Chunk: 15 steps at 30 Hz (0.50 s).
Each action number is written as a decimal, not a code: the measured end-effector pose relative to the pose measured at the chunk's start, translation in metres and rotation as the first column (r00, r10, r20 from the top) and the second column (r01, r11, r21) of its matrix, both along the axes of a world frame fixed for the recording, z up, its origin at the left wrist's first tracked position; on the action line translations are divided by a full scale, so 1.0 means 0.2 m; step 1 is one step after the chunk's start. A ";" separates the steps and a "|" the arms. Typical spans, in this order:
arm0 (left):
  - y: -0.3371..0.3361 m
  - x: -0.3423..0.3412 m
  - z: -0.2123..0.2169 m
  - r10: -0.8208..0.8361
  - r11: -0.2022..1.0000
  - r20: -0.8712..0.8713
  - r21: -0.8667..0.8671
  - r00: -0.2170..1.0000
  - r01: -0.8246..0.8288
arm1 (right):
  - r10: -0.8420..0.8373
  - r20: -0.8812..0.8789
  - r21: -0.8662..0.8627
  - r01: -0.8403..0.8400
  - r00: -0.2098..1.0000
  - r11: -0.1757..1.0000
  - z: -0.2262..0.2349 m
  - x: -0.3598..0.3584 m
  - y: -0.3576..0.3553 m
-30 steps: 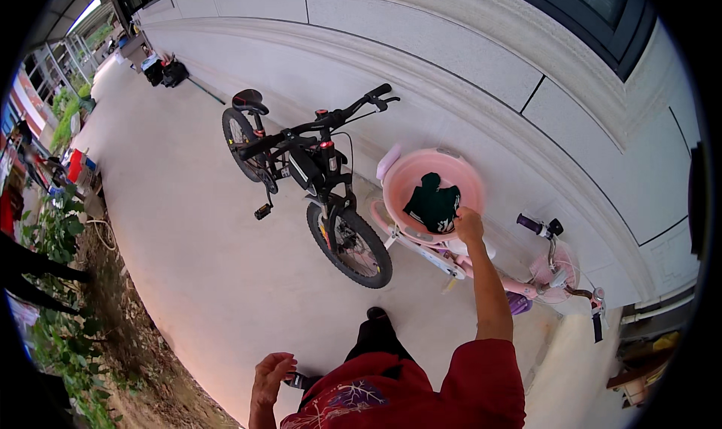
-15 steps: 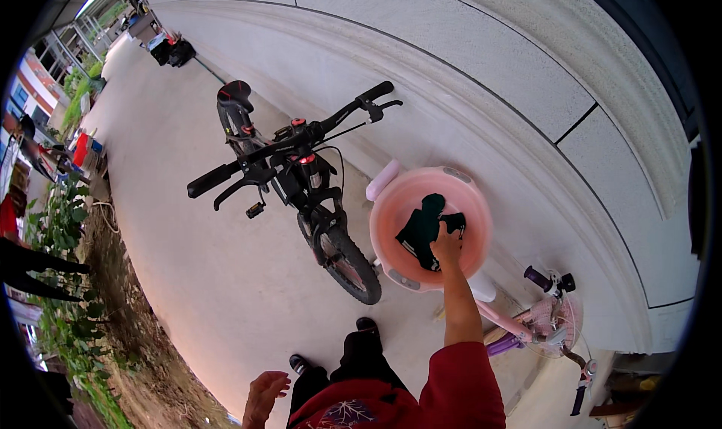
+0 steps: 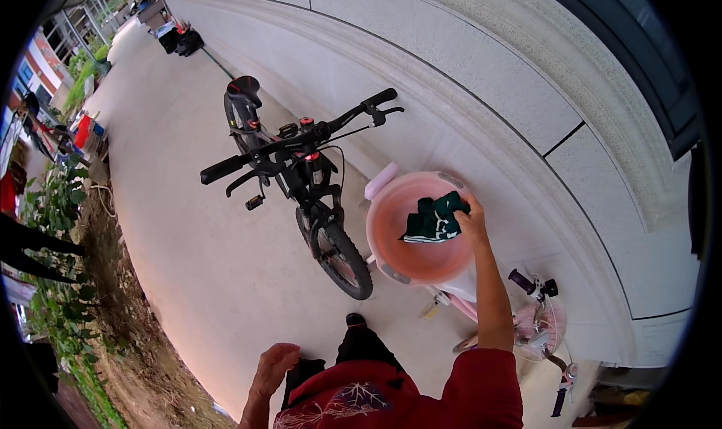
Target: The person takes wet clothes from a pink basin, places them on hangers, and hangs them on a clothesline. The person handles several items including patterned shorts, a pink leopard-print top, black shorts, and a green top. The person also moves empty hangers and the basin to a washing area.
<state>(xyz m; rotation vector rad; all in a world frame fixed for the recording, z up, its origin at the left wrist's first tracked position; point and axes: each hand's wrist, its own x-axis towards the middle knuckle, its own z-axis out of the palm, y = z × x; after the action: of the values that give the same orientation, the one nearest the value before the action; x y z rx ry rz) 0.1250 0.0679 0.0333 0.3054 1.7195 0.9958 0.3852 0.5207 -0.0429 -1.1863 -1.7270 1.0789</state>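
My right hand [image 3: 471, 217] is closed on a dark green garment [image 3: 438, 220] with white stripes. The cloth is bunched in its fingers at the right side of a round pink basin [image 3: 410, 266], and the rest hangs over the basin's inside. Whether the lower end touches the bottom I cannot tell. My left hand [image 3: 277, 365] is in front of my body, beside my dark trousers; it holds nothing and its fingers are loosely bent.
A black bicycle [image 3: 304, 147] stands left of the basin, its front wheel close to the rim. A pink bicycle [image 3: 538, 327] with a basket is at the lower right. The pale wall [image 3: 481, 106] runs along the right; plants [image 3: 56, 211] and soil border the left.
My right hand has taken hold of the green garment and lifted it up and to the right, towards the basin's rim. My left hand has moved slightly up, its fingers more bent.
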 end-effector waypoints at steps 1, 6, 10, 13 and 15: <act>0.01 0.00 0.01 -0.027 1.000 -0.011 -0.004 1.000 0.027 | 0.026 -0.063 -0.038 -0.029 0.998 0.999 0.12 -0.02 -0.01; 0.01 0.00 0.06 -0.037 0.992 -0.039 0.122 0.999 0.042 | 0.182 -0.448 -0.211 -0.301 0.875 0.930 0.77 -0.17 -0.10; 0.05 -0.08 0.21 0.026 0.970 -0.119 0.243 0.993 0.004 | 0.181 -0.723 -0.189 -0.442 0.667 0.877 1.12 -0.36 -0.26; 0.12 -0.17 0.33 0.119 0.907 -0.263 0.421 0.957 0.003 | 0.339 -0.791 -0.091 -0.646 0.510 0.758 1.31 -0.54 -0.45; 0.20 -0.19 0.51 0.193 0.857 -0.339 0.516 0.921 0.010 | 0.502 -0.768 0.004 -0.781 0.398 0.625 1.38 -0.67 -0.58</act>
<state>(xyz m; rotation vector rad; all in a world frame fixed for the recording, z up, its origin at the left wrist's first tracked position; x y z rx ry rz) 0.0864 0.1072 0.1347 0.8124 1.7969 1.5458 0.2511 0.4037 0.2330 -0.0556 -1.3445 2.0939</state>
